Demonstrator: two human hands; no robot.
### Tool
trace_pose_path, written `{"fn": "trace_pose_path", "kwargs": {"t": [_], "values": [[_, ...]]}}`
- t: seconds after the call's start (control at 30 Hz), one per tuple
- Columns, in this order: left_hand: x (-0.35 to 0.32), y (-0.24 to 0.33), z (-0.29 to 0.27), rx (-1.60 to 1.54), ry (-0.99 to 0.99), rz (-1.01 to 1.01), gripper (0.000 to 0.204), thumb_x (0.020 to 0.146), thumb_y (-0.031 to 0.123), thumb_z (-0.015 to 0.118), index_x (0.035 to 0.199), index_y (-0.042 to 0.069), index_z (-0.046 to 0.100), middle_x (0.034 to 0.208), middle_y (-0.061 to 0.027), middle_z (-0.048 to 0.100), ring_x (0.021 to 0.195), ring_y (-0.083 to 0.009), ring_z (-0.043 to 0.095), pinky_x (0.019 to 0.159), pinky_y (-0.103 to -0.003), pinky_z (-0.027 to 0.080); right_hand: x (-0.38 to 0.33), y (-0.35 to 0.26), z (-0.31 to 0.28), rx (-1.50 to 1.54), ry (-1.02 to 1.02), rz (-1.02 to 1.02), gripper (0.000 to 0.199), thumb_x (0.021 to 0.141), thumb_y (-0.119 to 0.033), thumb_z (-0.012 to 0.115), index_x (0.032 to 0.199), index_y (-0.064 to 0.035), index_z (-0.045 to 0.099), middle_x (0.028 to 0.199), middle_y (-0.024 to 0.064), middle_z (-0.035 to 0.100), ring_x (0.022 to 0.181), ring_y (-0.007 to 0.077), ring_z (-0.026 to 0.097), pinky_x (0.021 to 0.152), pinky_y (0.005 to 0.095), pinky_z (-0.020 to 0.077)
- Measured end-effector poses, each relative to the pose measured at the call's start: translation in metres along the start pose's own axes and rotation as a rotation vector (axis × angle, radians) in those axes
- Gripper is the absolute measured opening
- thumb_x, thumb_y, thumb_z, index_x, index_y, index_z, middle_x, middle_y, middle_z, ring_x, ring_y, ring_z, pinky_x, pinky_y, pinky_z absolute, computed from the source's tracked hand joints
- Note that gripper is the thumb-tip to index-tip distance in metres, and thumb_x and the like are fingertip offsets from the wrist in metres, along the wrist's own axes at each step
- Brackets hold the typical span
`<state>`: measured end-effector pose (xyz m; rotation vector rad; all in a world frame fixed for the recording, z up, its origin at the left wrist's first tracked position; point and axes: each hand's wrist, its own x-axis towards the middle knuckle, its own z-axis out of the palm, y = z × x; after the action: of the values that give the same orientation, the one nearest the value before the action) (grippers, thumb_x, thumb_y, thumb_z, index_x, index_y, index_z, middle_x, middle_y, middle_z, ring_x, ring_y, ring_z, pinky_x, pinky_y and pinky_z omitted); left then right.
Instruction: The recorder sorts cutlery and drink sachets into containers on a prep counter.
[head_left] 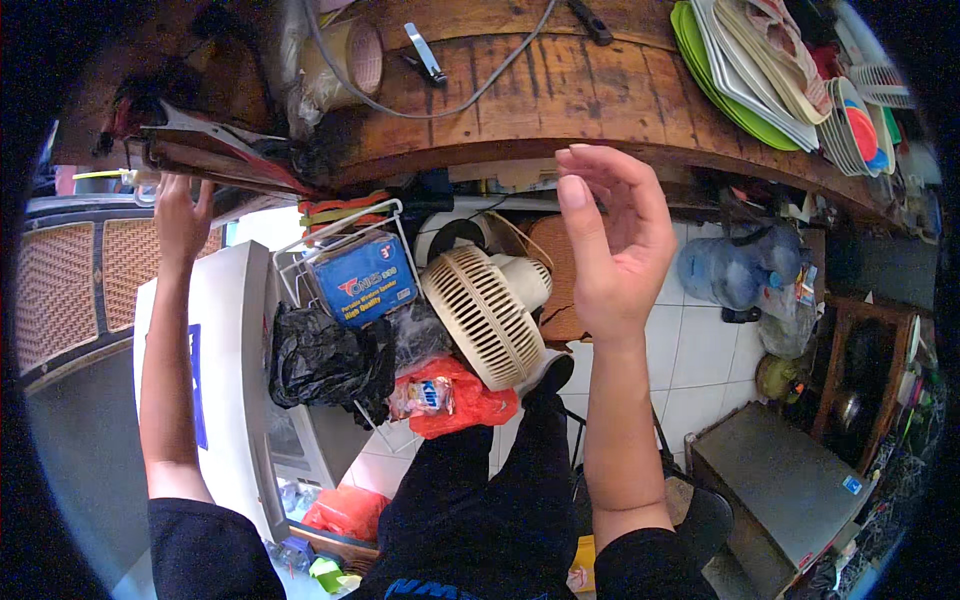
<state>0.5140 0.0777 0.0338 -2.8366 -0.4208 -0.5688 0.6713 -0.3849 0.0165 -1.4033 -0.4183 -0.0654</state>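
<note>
My left hand (180,215) reaches up at the left, fingers touching the underside edge of a pile of dark papers and packets (215,150) at the end of a wooden table (560,95). Whether it grips anything cannot be told. My right hand (615,240) is raised in front of the table's edge, fingers apart and loosely curled, holding nothing. Below it sits a cream electric fan (485,310) on its side.
On the table lie a tape roll (355,55), a grey cable (450,95), stacked plates (760,70). Below: a white appliance (225,360), a wire rack with a blue box (362,280), black bag (325,360), orange bags (460,400), water bottle (730,270), grey box (790,490).
</note>
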Motion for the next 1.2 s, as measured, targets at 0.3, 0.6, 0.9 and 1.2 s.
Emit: {"fn": "trace_pose_path", "kwargs": {"t": [0.3, 0.6, 0.9, 1.2], "values": [[-0.006, -0.008, 0.007, -0.145, -0.041, -0.114, 0.020, 0.094, 0.011, 0.063, 0.108, -0.003, 0.064, 0.103, -0.0224, 0.063, 0.099, -0.0430, 0.060, 0.085, -0.046, 0.047, -0.009, -0.007, -0.025, 0.012, 0.041, 0.062, 0.018, 0.092, -0.007, 0.072, 0.109, -0.0019, 0.067, 0.102, 0.0067, 0.070, 0.096, 0.0151, 0.065, 0.090, 0.0302, 0.0500], [-0.018, 0.022, -0.024, 0.077, 0.146, -0.095, 0.022, 0.108, 0.028, 0.046, 0.113, 0.009, 0.057, 0.099, -0.0167, 0.066, 0.090, -0.0397, 0.066, 0.075, -0.047, 0.052, -0.032, -0.019, -0.051, -0.001, 0.014, 0.105, 0.016, 0.094, -0.006, 0.070, 0.109, -0.0017, 0.067, 0.101, 0.0070, 0.070, 0.096, 0.0150, 0.065, 0.090, 0.0295, 0.0505], [-0.063, 0.154, -0.139, -0.341, -0.022, -0.162, 0.024, 0.111, 0.018, 0.037, 0.105, 0.002, 0.054, 0.076, -0.0145, 0.052, 0.065, -0.0217, 0.050, 0.060, -0.036, 0.042, -0.056, -0.025, -0.105, 0.024, 0.039, 0.272, 0.015, 0.094, -0.009, 0.069, 0.106, -0.0005, 0.068, 0.104, 0.0069, 0.070, 0.100, 0.0151, 0.065, 0.091, 0.0295, 0.0500], [-0.033, 0.488, -0.161, -1.079, -0.525, 0.079, 0.038, 0.086, 0.033, 0.074, 0.083, 0.005, 0.048, 0.077, -0.0054, 0.047, 0.072, -0.0156, 0.046, 0.067, -0.030, 0.040, -0.080, -0.041, -0.261, 0.137, -0.453, 0.238, 0.061, 0.084, -0.026, 0.082, 0.134, -0.0036, 0.055, 0.125, 0.0092, 0.059, 0.111, 0.0209, 0.061, 0.098, 0.0364, 0.0491]]}}
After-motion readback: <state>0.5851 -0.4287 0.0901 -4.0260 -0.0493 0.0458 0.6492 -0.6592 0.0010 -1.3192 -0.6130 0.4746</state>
